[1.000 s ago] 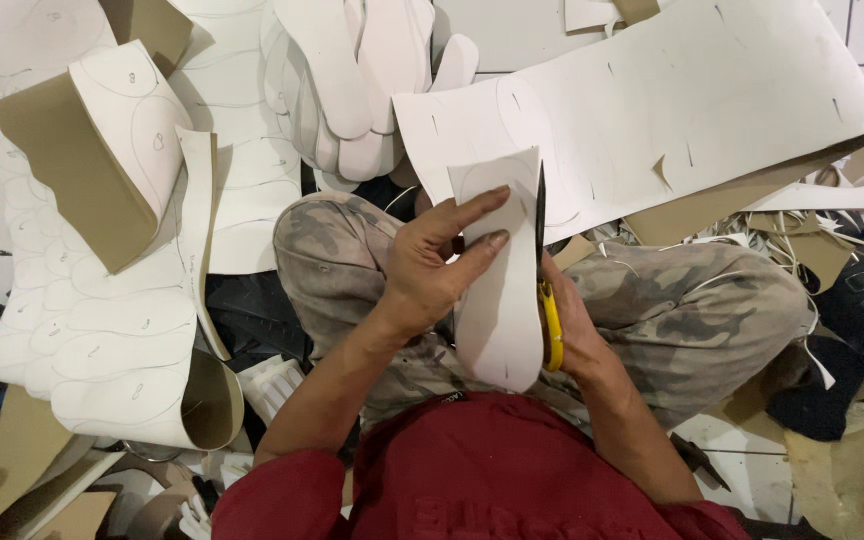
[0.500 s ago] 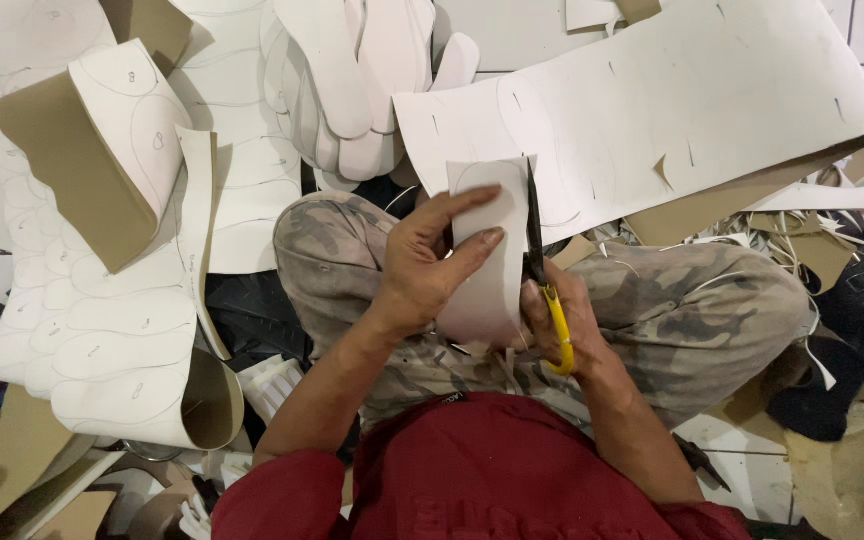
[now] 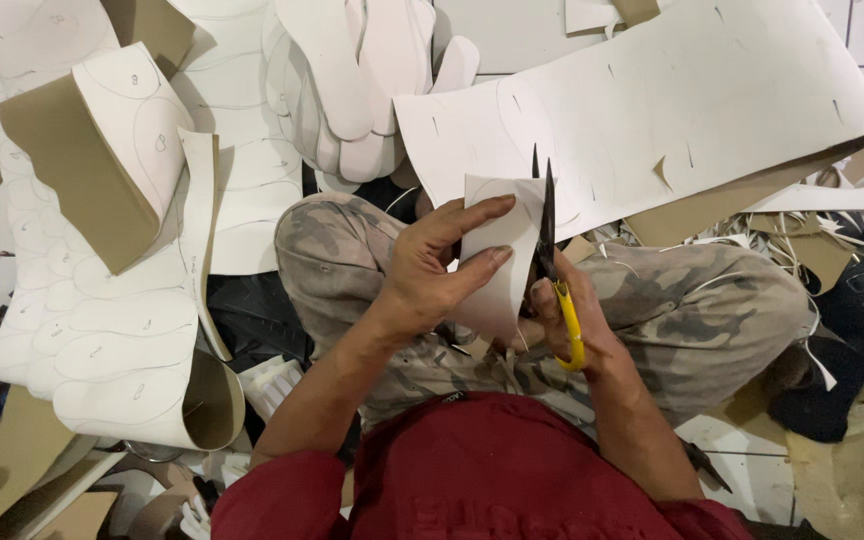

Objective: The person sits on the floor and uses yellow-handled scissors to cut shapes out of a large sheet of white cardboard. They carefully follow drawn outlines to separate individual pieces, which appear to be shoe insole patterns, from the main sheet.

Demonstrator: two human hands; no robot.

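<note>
So the white cut-out piece (image 3: 497, 255) is up over the person's lap, pinched in the left hand (image 3: 432, 275): thumb along the near side, fingers folded over the top edge, clamped right on it. It looks like a sole-ish shape being trimmed off a traced line, though the lower end of the piece is tucked behind the hand, so I can't say for sure.

Compared with a second ago, the piece has turned. It was sitting broad and flat-on then; now it's edge-wise and narrower, with a squared corner up top. The scissors (image 3: 552, 260) have also come up: the dark blades now poke above the piece's top edge, slightly parted, hard against its right side. The right hand (image 3: 577, 330) is wrapped through the yellow handles, fingers closed around them. To me that reads as the cut running along the right edge and nearly out the top.

Beyond the piece, further from the person, lies a big white sheet (image 3: 672, 110) with traced outlines and little slits. Up and left of the piece is a pile of finished white shapes (image 3: 362, 80), and way left a curled sheet with tan backing (image 3: 102, 150). Scraps and trimmings (image 3: 802, 240) litter the floor off to the right of it.
</note>
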